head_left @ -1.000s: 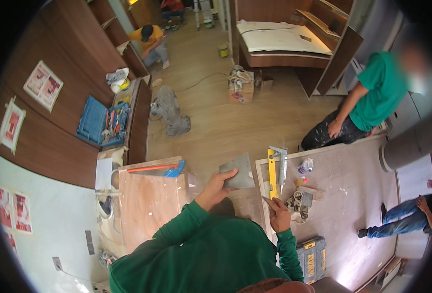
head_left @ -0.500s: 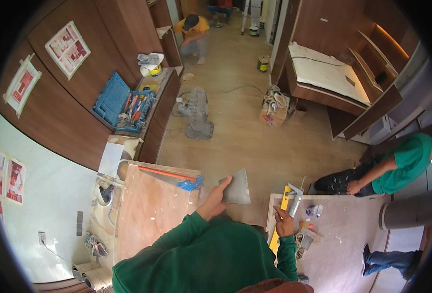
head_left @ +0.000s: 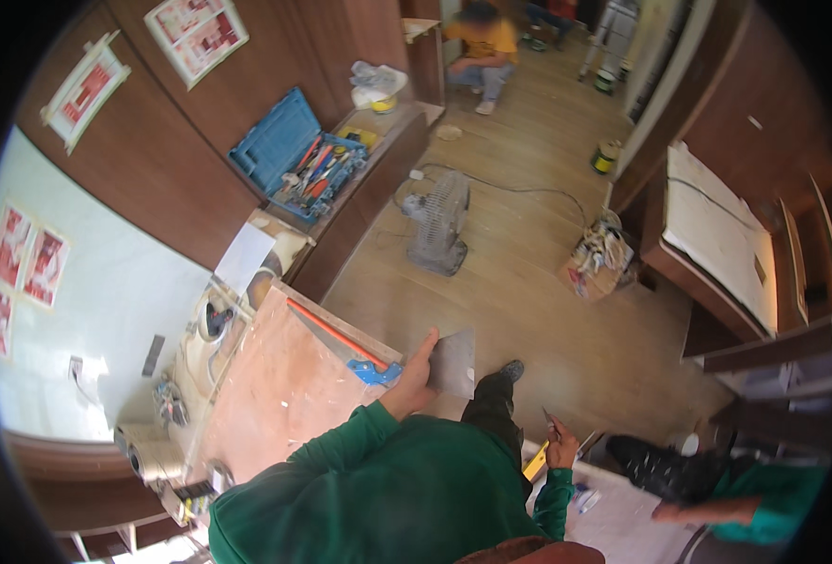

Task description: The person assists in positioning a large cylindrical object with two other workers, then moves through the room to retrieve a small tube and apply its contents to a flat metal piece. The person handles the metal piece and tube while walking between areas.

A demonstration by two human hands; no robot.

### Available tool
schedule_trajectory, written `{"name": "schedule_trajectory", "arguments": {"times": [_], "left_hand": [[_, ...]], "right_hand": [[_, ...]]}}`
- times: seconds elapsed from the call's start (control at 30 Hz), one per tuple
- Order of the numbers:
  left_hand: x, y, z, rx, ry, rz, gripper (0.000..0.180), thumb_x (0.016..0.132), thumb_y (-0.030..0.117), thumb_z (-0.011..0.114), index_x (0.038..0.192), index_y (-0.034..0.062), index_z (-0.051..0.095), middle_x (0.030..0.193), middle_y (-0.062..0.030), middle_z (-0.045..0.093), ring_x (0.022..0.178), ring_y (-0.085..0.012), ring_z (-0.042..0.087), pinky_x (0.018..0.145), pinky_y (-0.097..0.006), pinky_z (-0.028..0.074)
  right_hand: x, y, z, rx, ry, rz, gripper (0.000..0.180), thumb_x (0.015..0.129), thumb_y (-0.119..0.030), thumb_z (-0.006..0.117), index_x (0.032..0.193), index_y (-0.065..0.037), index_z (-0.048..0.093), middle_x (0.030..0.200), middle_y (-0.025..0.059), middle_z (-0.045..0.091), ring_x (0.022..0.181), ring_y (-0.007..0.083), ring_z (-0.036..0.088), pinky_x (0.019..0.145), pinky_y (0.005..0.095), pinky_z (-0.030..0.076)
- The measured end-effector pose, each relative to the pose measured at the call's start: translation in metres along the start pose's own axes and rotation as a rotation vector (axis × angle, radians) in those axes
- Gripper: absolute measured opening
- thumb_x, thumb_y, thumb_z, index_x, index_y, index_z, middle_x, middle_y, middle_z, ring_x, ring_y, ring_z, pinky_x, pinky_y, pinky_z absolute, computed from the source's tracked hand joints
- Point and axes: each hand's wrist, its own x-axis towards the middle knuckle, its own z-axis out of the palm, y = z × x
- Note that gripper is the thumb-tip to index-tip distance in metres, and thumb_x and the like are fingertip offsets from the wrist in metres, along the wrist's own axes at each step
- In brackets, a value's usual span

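Note:
My left hand (head_left: 416, 378) grips a thin grey rectangular sheet (head_left: 453, 363) by its left edge, thumb pointing up along it. Just left of that hand, a handsaw (head_left: 373, 372) with a blue handle and an orange strip lies on a wooden board (head_left: 275, 399). My right hand (head_left: 559, 446) is closed around a slim, dark, pointed tool (head_left: 547, 415); its exact kind is too small to tell. Below the right hand, a yellow spirit level (head_left: 536, 462) rests on the work surface, partly covered by my sleeve.
A grey fan (head_left: 437, 224) stands on the floor, its cable trailing to a cardboard box (head_left: 600, 258). An open blue toolbox (head_left: 308, 174) sits on the left ledge. A co-worker in green (head_left: 763, 498) is at right; another person in yellow (head_left: 483, 52) crouches at the back.
The view has swung rightward and I have turned toward the left board, one foot now showing. The sheet stays in my left hand. My right hand has lifted off the level area, its tool now visible.

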Motion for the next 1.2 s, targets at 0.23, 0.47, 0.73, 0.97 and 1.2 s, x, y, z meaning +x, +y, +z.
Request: {"name": "schedule_trajectory", "arguments": {"times": [0.23, 0.47, 0.73, 0.97, 1.2], "left_hand": [[0.067, 0.027, 0.095, -0.02, 0.17, 0.151, 0.049, 0.093, 0.045, 0.055, 0.12, 0.0041, 0.052, 0.115, -0.0081, 0.057, 0.107, -0.0232, 0.055, 0.096, -0.04, 0.043], [0.128, 0.043, 0.157, -0.175, 0.256, 0.261, 0.037, 0.09, 0.041, 0.06, 0.109, 0.0099, 0.055, 0.105, -0.0063, 0.06, 0.098, -0.0217, 0.058, 0.089, -0.04, 0.045], [0.213, 0.067, 0.198, -0.234, 0.198, 0.215, 0.035, 0.092, 0.036, 0.058, 0.114, 0.0095, 0.055, 0.106, -0.007, 0.061, 0.097, -0.0222, 0.059, 0.089, -0.039, 0.045], [0.352, 0.133, 0.238, -0.268, 0.09, 0.098, 0.037, 0.092, 0.035, 0.058, 0.117, 0.0078, 0.056, 0.11, -0.0071, 0.062, 0.099, -0.0224, 0.06, 0.09, -0.038, 0.045], [0.468, 0.266, 0.311, -0.114, 0.06, 0.104, 0.034, 0.091, 0.033, 0.059, 0.113, 0.0067, 0.06, 0.107, -0.0062, 0.063, 0.097, -0.0207, 0.06, 0.089, -0.036, 0.046]], "right_hand": [[0.202, 0.016, -0.046, -0.017, -0.136, -0.125, 0.03, 0.085, -0.006, 0.056, 0.113, -0.01, 0.066, 0.102, 0.0211, 0.066, 0.096, 0.0349, 0.064, 0.085, 0.0395, 0.049], [0.383, -0.024, -0.081, -0.047, -0.238, -0.232, 0.031, 0.087, -0.006, 0.056, 0.117, -0.009, 0.064, 0.107, 0.0193, 0.065, 0.102, 0.0329, 0.062, 0.089, 0.0363, 0.047], [0.479, -0.076, -0.047, 0.141, -0.406, -0.261, 0.029, 0.089, -0.008, 0.056, 0.117, -0.006, 0.064, 0.112, 0.017, 0.065, 0.103, 0.0273, 0.062, 0.089, 0.0336, 0.046], [0.565, -0.083, -0.047, 0.022, -0.468, -0.255, 0.029, 0.09, -0.01, 0.055, 0.117, -0.004, 0.064, 0.111, 0.0186, 0.065, 0.103, 0.0299, 0.062, 0.089, 0.0362, 0.047], [0.676, -0.078, -0.066, 0.035, -0.268, -0.108, 0.031, 0.089, -0.01, 0.055, 0.118, -0.003, 0.063, 0.111, 0.0205, 0.065, 0.104, 0.0309, 0.063, 0.091, 0.0381, 0.046]]}}
